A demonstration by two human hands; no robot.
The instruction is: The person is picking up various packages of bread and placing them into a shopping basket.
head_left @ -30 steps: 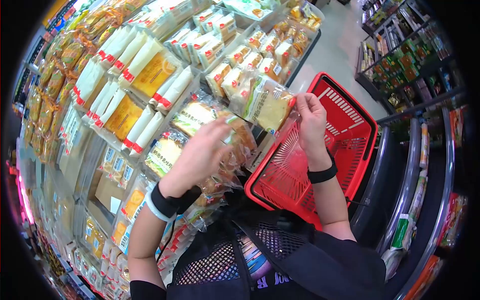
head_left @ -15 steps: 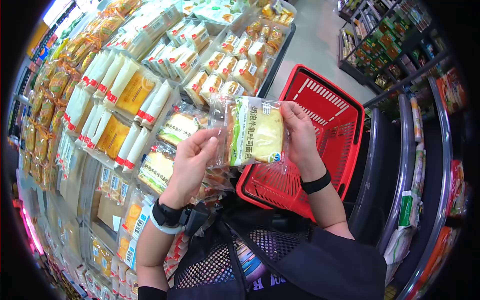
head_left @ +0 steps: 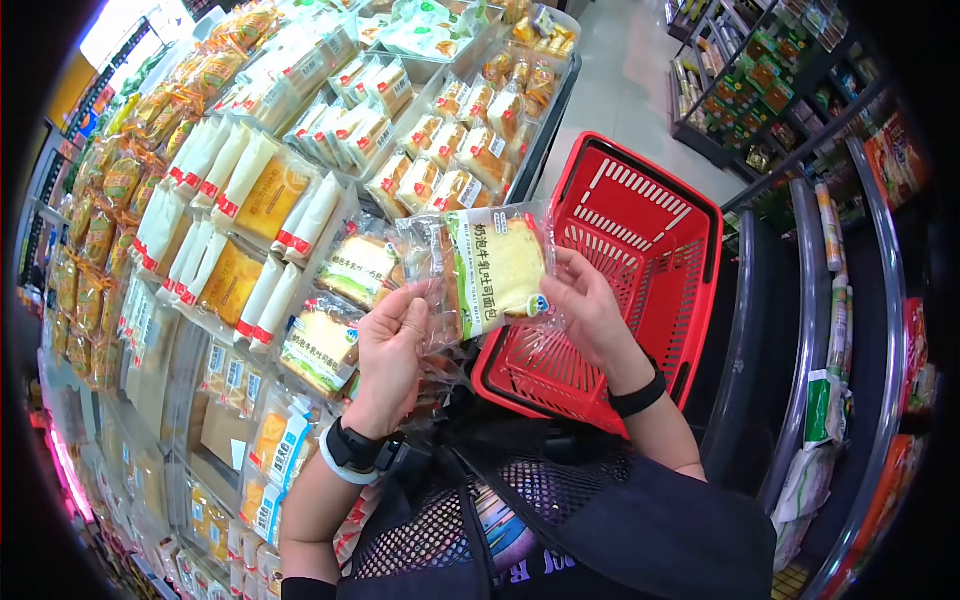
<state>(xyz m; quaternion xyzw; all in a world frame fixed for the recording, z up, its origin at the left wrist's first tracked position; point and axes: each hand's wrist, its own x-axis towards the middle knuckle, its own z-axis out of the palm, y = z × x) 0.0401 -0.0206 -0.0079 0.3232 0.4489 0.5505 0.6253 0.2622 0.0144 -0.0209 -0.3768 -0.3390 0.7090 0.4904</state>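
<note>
- The bread packet (head_left: 495,272) is held nearly flat over the left edge of the red basket (head_left: 655,240). Its printed face is turned up toward the head camera, so the label shows unobstructed.
- The left hand (head_left: 392,345), on the side away from the basket, has its fingers closed on the packet's clear left margin. Pinching there leaves the print uncovered.
- The right hand (head_left: 590,315), above the basket's left rim, grips the packet's right edge with fingers curled behind and thumb on the seam. This looks like a steadying hold.
- Left of the basket, the shelf packets (head_left: 352,268) lie tilted face-out in rows, close behind the held one.
</note>
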